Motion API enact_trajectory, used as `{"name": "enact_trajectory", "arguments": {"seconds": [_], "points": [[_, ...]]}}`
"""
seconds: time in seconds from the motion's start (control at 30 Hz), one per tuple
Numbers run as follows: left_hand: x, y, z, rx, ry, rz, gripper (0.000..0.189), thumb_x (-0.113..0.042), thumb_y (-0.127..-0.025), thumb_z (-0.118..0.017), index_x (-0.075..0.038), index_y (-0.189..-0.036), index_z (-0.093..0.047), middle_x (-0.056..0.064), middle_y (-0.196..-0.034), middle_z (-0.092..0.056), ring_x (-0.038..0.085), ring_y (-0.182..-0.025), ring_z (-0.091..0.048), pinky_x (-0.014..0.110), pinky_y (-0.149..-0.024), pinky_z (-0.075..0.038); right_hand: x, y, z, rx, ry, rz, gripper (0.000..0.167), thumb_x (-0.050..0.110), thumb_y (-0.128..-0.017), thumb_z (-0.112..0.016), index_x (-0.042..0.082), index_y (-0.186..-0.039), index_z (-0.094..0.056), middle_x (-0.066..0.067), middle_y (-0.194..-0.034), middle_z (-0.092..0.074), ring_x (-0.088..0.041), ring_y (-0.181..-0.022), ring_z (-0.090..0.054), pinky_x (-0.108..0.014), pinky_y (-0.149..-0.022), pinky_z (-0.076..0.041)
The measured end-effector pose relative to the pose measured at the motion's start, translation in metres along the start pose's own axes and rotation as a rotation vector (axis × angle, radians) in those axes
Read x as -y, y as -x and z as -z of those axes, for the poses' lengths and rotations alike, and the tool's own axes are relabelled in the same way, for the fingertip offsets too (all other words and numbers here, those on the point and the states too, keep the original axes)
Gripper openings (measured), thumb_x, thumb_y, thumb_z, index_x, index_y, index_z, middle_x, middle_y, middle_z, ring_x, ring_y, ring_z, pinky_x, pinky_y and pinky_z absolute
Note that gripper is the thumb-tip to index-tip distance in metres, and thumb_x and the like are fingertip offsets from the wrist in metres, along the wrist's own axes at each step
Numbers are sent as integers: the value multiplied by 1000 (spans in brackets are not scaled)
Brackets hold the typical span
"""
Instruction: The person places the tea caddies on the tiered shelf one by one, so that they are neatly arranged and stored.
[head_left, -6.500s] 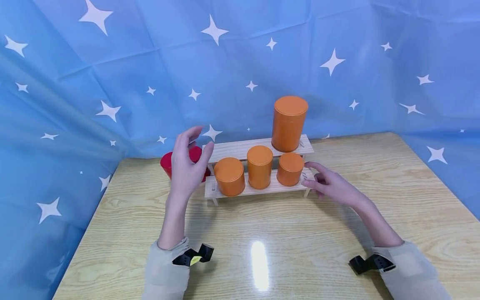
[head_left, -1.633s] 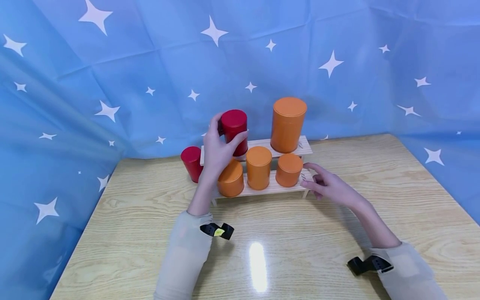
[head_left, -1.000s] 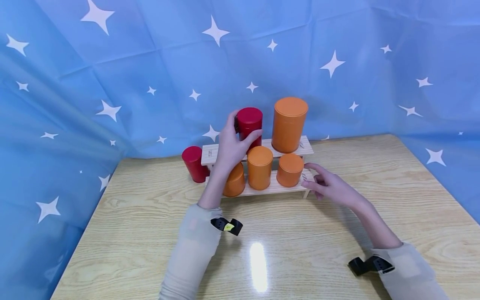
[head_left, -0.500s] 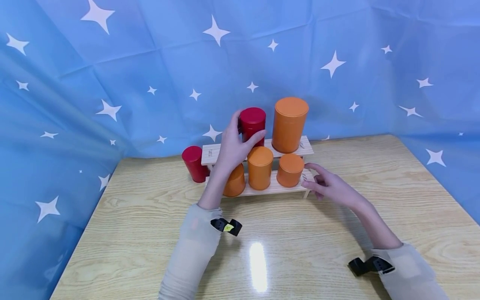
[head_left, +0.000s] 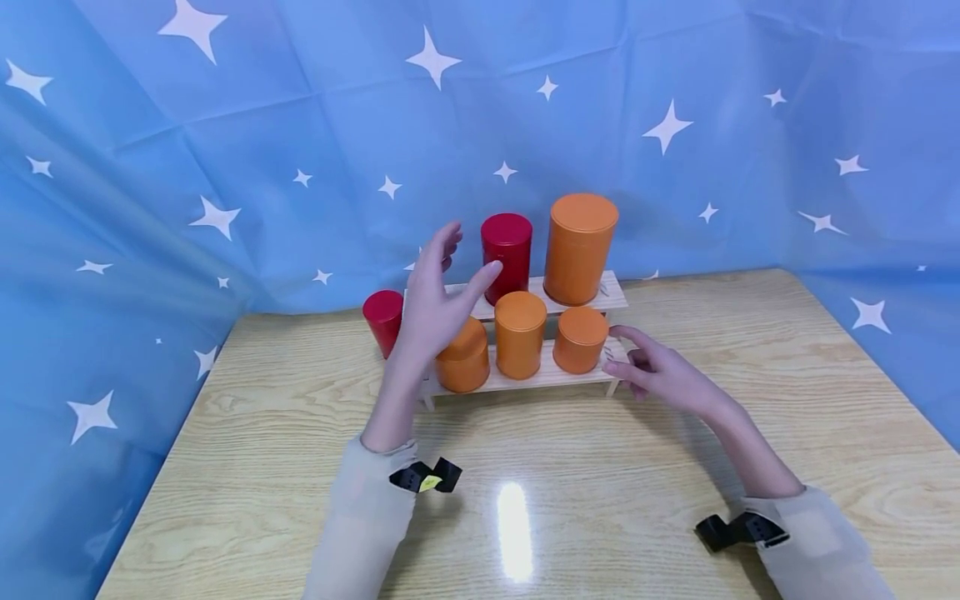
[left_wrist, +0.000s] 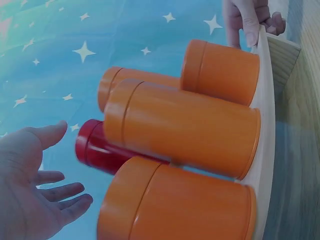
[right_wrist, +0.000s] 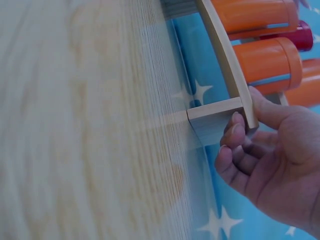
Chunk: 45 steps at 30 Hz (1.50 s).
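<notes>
In the head view my left hand (head_left: 435,312), fingers spread, hovers left of a red canister (head_left: 512,250) on the upper tier of a small two-tier wooden rack (head_left: 546,377). The thumb overlaps that canister in view; in the left wrist view the hand is apart from it. A large orange canister (head_left: 581,254) stands right of the red one. Along the lower tier are a wide orange canister (head_left: 463,362), a taller one (head_left: 520,337) and a small one (head_left: 581,342). My right hand (right_wrist: 280,150) grips the rack's right end, thumb on top and fingers curled beneath.
Another red canister (head_left: 383,319) stands on the wooden table (head_left: 285,442) left of the rack, partly behind my left hand. A blue curtain with white stars (head_left: 300,125) hangs behind the table and down its left side.
Earlier my left hand carried a red canister from the left onto the upper tier and shifted it right. Now it has let go and drawn back left. My right hand stays put.
</notes>
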<state>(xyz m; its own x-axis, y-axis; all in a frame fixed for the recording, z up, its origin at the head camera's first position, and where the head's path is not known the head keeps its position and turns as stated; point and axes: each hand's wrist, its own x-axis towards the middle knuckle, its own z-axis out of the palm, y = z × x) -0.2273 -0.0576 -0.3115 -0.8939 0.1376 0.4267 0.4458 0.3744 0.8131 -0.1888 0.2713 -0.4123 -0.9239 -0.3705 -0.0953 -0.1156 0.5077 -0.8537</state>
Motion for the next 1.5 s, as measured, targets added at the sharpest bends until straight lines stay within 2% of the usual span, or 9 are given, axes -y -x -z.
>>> {"name": "enact_trajectory", "arguments": {"seconds": [0.2, 0.53, 0.67, 0.8, 1.07, 1.2, 1.5], "points": [[11, 10, 16, -71, -28, -120, 57, -19, -95, -72, -3, -145, -49, 11, -140, -55, 21, -127, -51, 36, -108, -43, 0, 0, 0, -3, 9, -2, 67, 29, -103, -60, 6, -156, -26, -9, -72, -51, -24, -63, -53, -33, -61, -48], [37, 25, 40, -144, -44, -125, 42, -6, -94, -69, 0, -134, -59, 16, -131, -59, 26, -121, -55, 41, -102, -46, 2, 0, -1, -2, 15, -9, 67, 30, -103, -61, 7, -155, -26, -9, -72, -50, -24, -63, -52, -33, -62, -47], [46, 30, 49, -156, -67, -104, 43, -5, -93, -69, 0, -135, -59, 15, -132, -59, 28, -121, -55, 45, -98, -50, 1, 0, -2, -2, 19, -7, 67, 30, -103, -61, 7, -155, -26, -9, -72, -50, -24, -62, -52, -34, -62, -47], [55, 31, 56, -165, -94, -58, 42, -4, -93, -69, 1, -134, -59, 15, -133, -58, 28, -121, -55, 47, -98, -51, 1, 0, -2, -3, 16, -5, 66, 29, -103, -60, 7, -155, -26, -9, -72, -50, -24, -62, -52, -34, -62, -47], [76, 32, 68, -159, -146, 52, 43, -6, -94, -67, 1, -136, -58, 17, -136, -54, 35, -124, -51, 51, -102, -45, 1, 1, -2, -3, 12, -7, 66, 29, -103, -60, 7, -155, -26, -9, -72, -50, -24, -62, -52, -34, -61, -47], [86, 32, 71, -153, -173, 78, 46, -7, -94, -67, 0, -138, -58, 18, -139, -53, 38, -126, -48, 54, -104, -42, 2, 1, -1, -3, 12, -11, 66, 30, -103, -60, 7, -155, -26, -9, -72, -50, -24, -62, -52, -34, -62, -47], [99, 30, 69, -75, -228, 131, 58, -16, -94, -69, -5, -148, -50, 18, -150, -44, 37, -136, -42, 58, -104, -44, 1, 1, 0, -9, 28, -1, 65, 29, -103, -60, 7, -155, -27, -9, -70, -52, -24, -61, -53, -34, -61, -47]]}}
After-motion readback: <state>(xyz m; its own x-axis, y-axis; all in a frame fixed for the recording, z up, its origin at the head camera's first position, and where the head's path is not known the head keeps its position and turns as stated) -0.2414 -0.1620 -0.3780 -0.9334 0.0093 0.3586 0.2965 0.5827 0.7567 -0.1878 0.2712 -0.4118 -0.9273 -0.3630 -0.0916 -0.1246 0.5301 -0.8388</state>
